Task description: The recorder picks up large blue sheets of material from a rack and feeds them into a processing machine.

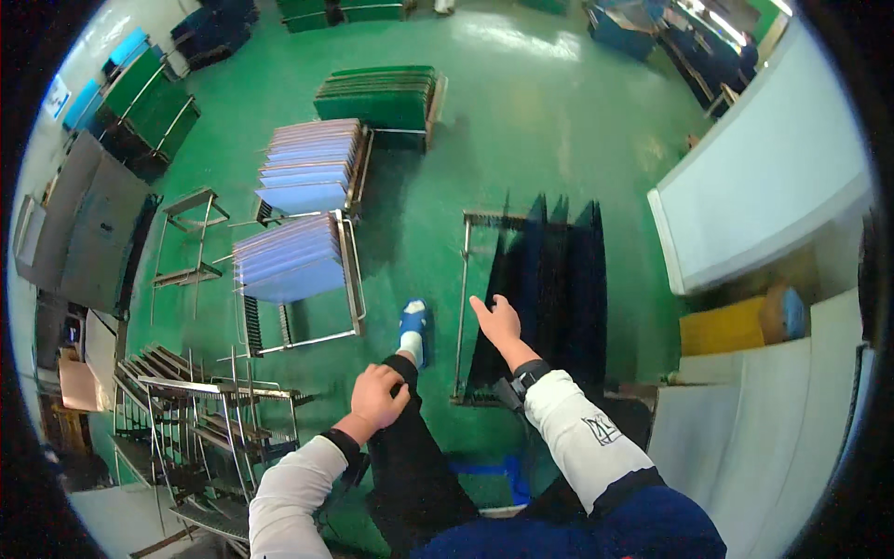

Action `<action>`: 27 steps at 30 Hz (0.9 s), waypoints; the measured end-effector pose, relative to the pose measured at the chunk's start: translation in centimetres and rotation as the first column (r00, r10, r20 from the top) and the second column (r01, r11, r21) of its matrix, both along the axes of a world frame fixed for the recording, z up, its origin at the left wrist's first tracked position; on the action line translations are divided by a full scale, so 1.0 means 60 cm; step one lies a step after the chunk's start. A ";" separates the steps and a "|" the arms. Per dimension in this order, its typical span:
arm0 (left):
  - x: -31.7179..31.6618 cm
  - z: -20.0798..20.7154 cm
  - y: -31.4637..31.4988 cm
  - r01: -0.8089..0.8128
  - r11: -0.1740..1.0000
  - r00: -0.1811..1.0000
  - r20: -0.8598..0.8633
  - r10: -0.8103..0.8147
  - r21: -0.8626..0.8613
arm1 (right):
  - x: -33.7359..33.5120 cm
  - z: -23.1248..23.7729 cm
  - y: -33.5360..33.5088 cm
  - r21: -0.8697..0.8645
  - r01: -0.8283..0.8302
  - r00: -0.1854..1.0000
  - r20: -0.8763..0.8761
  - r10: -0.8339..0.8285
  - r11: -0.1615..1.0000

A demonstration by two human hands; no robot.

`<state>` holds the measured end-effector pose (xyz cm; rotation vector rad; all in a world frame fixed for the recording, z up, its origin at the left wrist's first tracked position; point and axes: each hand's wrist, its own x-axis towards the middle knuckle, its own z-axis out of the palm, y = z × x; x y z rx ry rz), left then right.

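My left hand (378,395) is beside my black trouser leg (399,438), its fingers slightly bent and the thumb apart, with nothing visible in it. My right hand (498,321) reaches forward, fingers and thumb spread, holding nothing. It is over the left side of a metal rack (463,307) on the floor. Several dark panels (549,289) stand upright in that rack, and their lower edges are hard to make out. Whether my right hand touches the rack's bar cannot be told.
To the left stand racks of bluish panels (296,261), more bluish panels (312,168) and green panels (377,98). Emptier metal racks (209,401) crowd the lower left. A large pale cabinet (764,177) and a yellow object (726,328) are at right. My foot in a blue-and-white slipper (413,321) is ahead.
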<state>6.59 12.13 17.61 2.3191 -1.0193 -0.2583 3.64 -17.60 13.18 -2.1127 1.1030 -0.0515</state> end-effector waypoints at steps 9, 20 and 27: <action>0.011 0.015 0.006 -0.004 1.000 1.000 -0.025 0.004 -0.012 | 0.070 -0.071 -0.025 -0.018 -0.107 0.911 -0.403 0.091 0.994; 0.000 0.011 -0.001 -0.040 0.999 0.999 0.015 0.039 0.031 | 0.025 0.001 -0.054 0.095 -0.050 0.946 -0.316 0.078 0.994; -0.012 0.005 -0.006 -0.058 0.998 0.998 0.017 0.058 0.007 | 0.004 -0.016 -0.033 0.313 -0.157 0.962 -0.167 0.217 0.937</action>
